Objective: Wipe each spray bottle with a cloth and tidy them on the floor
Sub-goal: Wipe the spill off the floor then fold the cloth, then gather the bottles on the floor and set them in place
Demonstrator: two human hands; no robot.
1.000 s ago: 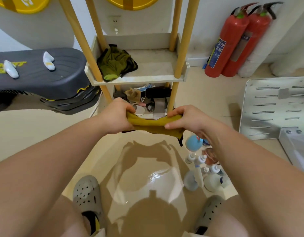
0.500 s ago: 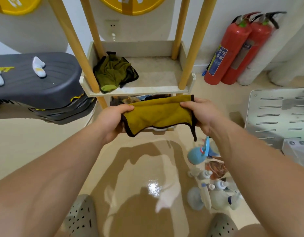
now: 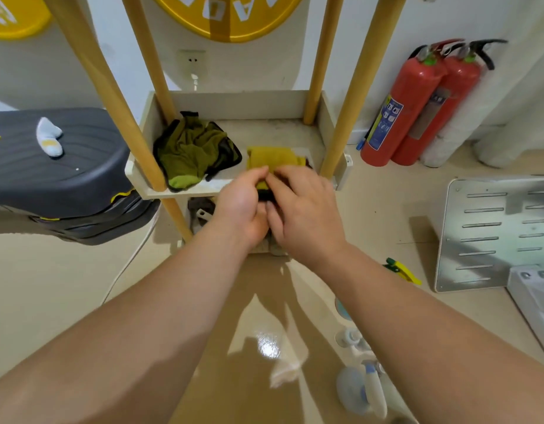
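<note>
While both bare forearms reach forward side by side from the bottom of the view, the left hand [image 3: 241,206] and the right hand [image 3: 306,209] meet at the front lip of the white shelf tray [image 3: 185,192], which is held up by slanted wooden posts [image 3: 118,96]. Their knuckles touch. The left hand's fingers and thumb are curled and pinch the near fold of the mustard-yellow cloth [image 3: 277,157]. The right hand's fingers are bent down over the same fold, with its thumb tucked in against the left hand. The rest of the cloth lies bunched on the tray just beyond the fingertips, and a dark edge shows between the two hands. A crumpled olive-green rag [image 3: 194,154] sits on the tray just to its left, apart from it. The pale plastic spray bottles [image 3: 371,393] with white and blue tops stand clustered on the glossy beige floor [image 3: 81,286] beneath the right forearm, partly hidden by it and well apart from the cloth.
</note>
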